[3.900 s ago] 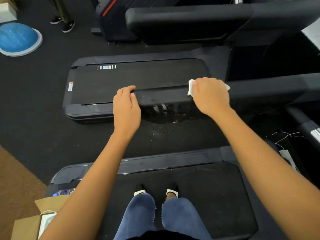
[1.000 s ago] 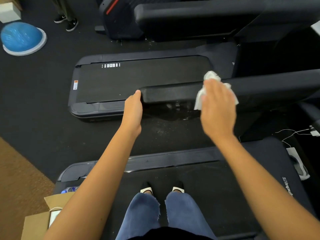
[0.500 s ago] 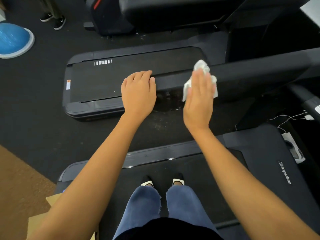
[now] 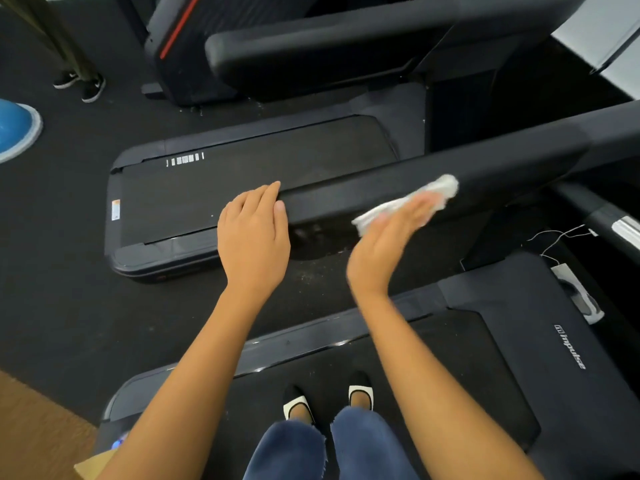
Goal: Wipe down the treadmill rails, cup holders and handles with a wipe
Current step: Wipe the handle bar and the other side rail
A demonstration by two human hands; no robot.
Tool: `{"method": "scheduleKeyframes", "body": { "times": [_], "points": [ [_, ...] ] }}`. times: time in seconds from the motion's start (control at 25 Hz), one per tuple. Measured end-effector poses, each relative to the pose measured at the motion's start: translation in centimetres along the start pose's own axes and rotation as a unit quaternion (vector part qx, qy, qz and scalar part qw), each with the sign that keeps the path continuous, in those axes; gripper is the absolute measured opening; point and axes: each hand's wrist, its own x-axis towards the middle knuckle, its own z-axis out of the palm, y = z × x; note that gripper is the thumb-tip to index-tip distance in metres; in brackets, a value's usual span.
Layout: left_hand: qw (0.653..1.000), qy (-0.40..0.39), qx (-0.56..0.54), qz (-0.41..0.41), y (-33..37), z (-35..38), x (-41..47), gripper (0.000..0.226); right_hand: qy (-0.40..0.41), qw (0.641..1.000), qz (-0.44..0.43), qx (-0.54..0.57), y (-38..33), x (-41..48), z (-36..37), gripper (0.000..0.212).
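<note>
Looking from the left, I see a blue dome (image 4: 14,128) far off on the floor (image 4: 62,271). My left hand (image 4: 254,233) lies open on the near end of the black rail (image 4: 519,168), holding nothing. To the right, my right hand (image 4: 384,244) is flat and blurry, pressing the white wipe (image 4: 434,194) against the rail's side.

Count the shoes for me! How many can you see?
4. The wearer's left shoe and right shoe stand on the near treadmill belt. Two black sneakers, worn by someone else, stand on the floor at top left. More may be out of view.
</note>
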Motion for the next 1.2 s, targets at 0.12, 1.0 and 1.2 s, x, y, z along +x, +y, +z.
{"method": "scheduleKeyframes", "body": {
  "times": [0.12, 1.0, 1.2],
  "points": [
    [1.000, -0.009, 0.021, -0.012, 0.2, 0.0, 0.0, 0.045, 0.199, 0.942, 0.239, 0.123, -0.3, 5.8, 0.6, 0.059],
    [0.985, -0.076, 0.038, 0.152, 2.5, 0.6, 1.7, 0.049, 0.139, 0.923, 0.325, 0.152, -3.9, -1.3, 4.9, 0.057],
    [0.994, -0.060, 0.030, 0.090, 3.6, 1.0, 1.3, 0.045, 0.286, 0.907, 0.304, 0.055, -1.5, 10.6, -2.2, 0.045]
  ]
}}
